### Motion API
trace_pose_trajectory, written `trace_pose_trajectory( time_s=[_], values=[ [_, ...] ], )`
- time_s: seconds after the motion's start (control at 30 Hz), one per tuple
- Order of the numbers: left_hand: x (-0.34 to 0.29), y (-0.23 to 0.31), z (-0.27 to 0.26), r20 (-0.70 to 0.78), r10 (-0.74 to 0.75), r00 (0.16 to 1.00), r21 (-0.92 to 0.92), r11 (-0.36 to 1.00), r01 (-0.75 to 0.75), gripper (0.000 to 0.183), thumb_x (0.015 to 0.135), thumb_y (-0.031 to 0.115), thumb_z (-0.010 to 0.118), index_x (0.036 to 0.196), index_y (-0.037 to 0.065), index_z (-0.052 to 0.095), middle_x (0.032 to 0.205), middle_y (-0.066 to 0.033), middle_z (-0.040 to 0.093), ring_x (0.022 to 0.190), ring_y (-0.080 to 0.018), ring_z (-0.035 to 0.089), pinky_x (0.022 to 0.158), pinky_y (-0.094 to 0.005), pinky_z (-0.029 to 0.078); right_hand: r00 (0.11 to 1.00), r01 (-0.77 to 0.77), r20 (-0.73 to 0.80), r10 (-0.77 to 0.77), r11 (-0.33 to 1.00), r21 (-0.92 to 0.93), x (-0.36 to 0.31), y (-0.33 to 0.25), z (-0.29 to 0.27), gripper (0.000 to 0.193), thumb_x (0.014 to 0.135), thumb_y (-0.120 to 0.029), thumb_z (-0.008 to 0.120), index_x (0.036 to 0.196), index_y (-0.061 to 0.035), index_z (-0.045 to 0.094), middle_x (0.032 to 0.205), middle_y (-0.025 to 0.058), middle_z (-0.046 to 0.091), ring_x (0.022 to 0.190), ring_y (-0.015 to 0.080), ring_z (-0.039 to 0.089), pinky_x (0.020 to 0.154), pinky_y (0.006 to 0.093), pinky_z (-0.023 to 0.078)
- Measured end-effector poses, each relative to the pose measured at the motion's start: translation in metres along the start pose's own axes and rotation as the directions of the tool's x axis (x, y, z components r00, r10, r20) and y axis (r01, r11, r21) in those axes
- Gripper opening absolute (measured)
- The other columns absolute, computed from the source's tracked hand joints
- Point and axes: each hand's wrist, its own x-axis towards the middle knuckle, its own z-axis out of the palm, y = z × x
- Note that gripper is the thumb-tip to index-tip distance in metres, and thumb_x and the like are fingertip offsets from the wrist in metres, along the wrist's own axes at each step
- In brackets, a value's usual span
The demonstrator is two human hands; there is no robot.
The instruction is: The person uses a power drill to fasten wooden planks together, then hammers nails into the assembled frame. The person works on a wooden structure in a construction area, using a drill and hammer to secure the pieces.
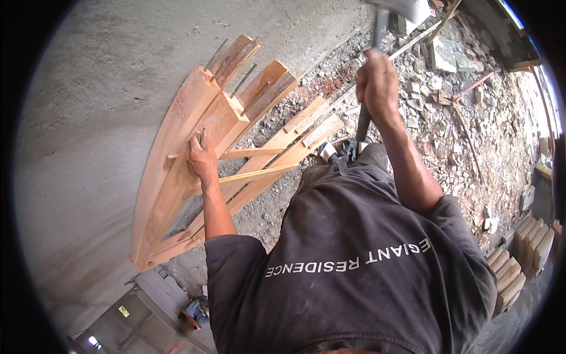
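Observation:
A wooden frame of pale planks (159, 171) leans along the grey wall on my left. My left hand (203, 156) is closed at its inner board, pinching a thin metal nail (203, 135) that sticks up between the fingers. Raised at the far right of the frame, my right hand (378, 82) grips a hammer (381, 29). The hammer's head is blurred and cut off by the upper edge; its dark handle runs down below the fist. Several thin metal rods (243, 81) stand out near the frame's far end, among bark-edged timber offcuts (271, 88).
Two slanting braces (250, 153) join the frame to long planks (283, 156) near my feet. Rubble (436, 135) covers the ground to the right, with larger broken blocks (445, 56). Stacked pale slabs (507, 277) stand at the lower right. A person (193, 315) shows at the lower left.

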Motion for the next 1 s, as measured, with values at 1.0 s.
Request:
trace_pose_trajectory(
  time_s=[1.0],
  values=[
    [0.006, 0.018, -0.002, -0.068, 0.067, 0.995, 0.016, 0.998, -0.066, 0.021, 0.089, 0.023, 0.058, 0.095, 0.004, 0.063, 0.092, -0.0150, 0.065, 0.083, -0.0327, 0.063, 0.068, -0.0420, 0.049, 0.999, -0.018, 0.032, 0.022, 0.994, -0.109, -0.010, 0.023, 0.009, 0.037, 0.098, -0.040, 0.042, 0.086, -0.0063, 0.052, 0.063, 0.0011, 0.054, 0.045, 0.0116, 0.046, 0.044, 0.0289, 0.042]
  ],
)
